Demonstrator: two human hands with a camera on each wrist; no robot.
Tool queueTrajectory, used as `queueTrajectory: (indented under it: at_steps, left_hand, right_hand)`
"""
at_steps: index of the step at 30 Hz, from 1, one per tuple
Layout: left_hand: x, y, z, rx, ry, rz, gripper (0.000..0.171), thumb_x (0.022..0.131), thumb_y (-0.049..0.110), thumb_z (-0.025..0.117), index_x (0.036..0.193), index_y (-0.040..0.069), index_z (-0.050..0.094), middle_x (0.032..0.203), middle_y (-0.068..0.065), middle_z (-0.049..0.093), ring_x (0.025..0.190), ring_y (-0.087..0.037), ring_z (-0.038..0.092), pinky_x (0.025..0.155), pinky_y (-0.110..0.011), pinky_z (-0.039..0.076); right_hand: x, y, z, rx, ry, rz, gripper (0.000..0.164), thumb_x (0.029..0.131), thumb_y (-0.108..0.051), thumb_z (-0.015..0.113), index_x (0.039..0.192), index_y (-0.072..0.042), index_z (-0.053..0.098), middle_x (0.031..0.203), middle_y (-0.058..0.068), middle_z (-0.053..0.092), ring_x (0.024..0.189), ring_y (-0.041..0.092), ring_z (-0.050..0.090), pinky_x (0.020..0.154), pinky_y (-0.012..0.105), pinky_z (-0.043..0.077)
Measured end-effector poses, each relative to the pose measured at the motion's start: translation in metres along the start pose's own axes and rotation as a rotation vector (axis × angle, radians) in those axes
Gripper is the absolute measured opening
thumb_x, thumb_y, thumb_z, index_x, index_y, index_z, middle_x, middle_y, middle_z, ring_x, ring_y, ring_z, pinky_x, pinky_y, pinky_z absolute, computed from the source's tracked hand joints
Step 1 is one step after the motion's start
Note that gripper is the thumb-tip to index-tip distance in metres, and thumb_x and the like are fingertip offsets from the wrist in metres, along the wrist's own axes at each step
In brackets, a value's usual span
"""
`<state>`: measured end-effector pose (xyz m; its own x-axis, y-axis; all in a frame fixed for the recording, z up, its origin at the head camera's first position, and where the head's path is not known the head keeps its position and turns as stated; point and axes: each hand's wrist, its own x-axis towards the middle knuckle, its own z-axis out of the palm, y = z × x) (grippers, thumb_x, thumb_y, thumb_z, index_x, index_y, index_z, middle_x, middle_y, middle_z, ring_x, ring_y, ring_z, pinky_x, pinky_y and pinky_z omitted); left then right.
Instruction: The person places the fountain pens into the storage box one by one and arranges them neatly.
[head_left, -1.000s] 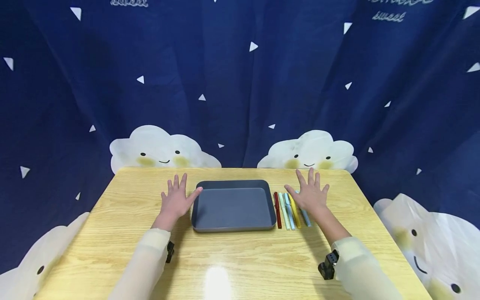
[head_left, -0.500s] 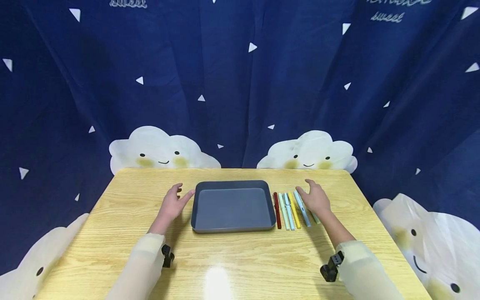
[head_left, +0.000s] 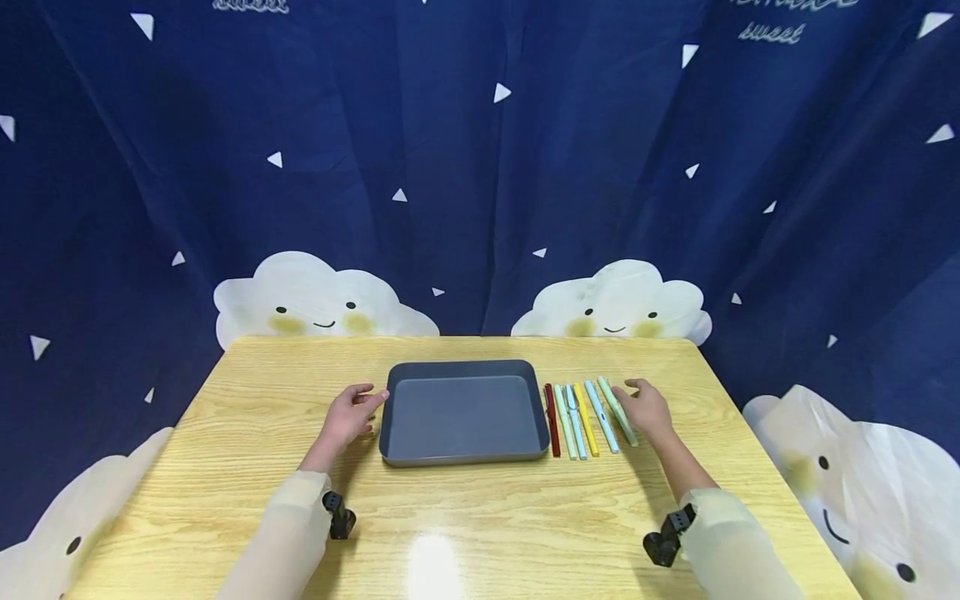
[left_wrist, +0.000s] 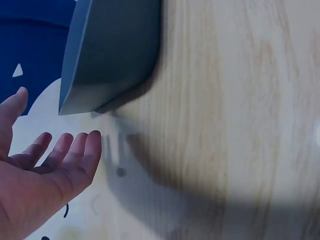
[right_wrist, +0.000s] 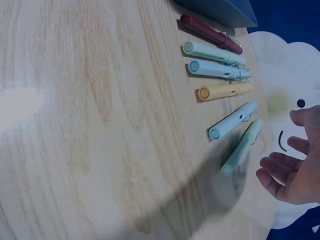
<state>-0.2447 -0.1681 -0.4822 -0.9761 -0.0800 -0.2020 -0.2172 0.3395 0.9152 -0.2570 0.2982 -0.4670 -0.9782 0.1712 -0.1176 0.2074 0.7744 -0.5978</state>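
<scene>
My left hand (head_left: 349, 416) hovers at the left end of a dark grey tray (head_left: 461, 421), fingers loosely bent and thumb toward the rim. In the left wrist view a gap parts that hand (left_wrist: 52, 182) from the tray's corner (left_wrist: 112, 55). Beside a light green pen (head_left: 618, 412), the rightmost in a row, is my right hand (head_left: 647, 408). The right wrist view shows it (right_wrist: 297, 175) relaxed, holding nothing, apart from that pen (right_wrist: 242, 148). Leftward lie a light blue pen (right_wrist: 233, 121), a yellow pen (right_wrist: 225, 91), a second light blue pen (right_wrist: 215, 69), another light green pen (right_wrist: 212, 52) and a dark red pen (right_wrist: 211, 33).
Everything lies on a light wooden table (head_left: 480, 517), with the dark red pen close to the tray's right side. Behind the table hangs a navy curtain (head_left: 450, 167) with white clouds and triangles. Black wrist cameras (head_left: 663, 542) sit on both sleeves.
Both hands had widely spread fingers; these are now loosely bent. My right hand has shifted right and down, uncovering the rightmost pens. My left hand has moved slightly down. The pens have not moved.
</scene>
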Motion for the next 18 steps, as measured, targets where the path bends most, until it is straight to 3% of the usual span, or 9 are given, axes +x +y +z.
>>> queueTrajectory:
  at_steps: [8, 18]
  left_hand:
    - [0.008, -0.013, 0.006, -0.106, 0.000, -0.059, 0.056, 0.093, 0.029, 0.057, 0.137, -0.002, 0.040, 0.122, -0.023, 0.050, 0.103, -0.031, 0.058, 0.080, -0.038, 0.053]
    - [0.011, -0.022, 0.014, -0.097, 0.004, -0.065, 0.053, 0.092, 0.027, 0.058, 0.135, 0.000, 0.043, 0.123, -0.024, 0.052, 0.109, -0.035, 0.057, 0.077, -0.033, 0.051]
  right_hand:
    - [-0.001, 0.012, 0.002, 0.018, 0.002, 0.028, 0.054, 0.097, -0.034, 0.043, 0.132, 0.007, 0.044, 0.126, 0.035, 0.048, 0.110, 0.045, 0.051, 0.085, 0.050, 0.046]
    - [0.006, 0.022, 0.013, 0.036, 0.011, 0.047, 0.050, 0.096, -0.030, 0.047, 0.130, 0.006, 0.047, 0.124, 0.034, 0.050, 0.106, 0.044, 0.054, 0.078, 0.046, 0.048]
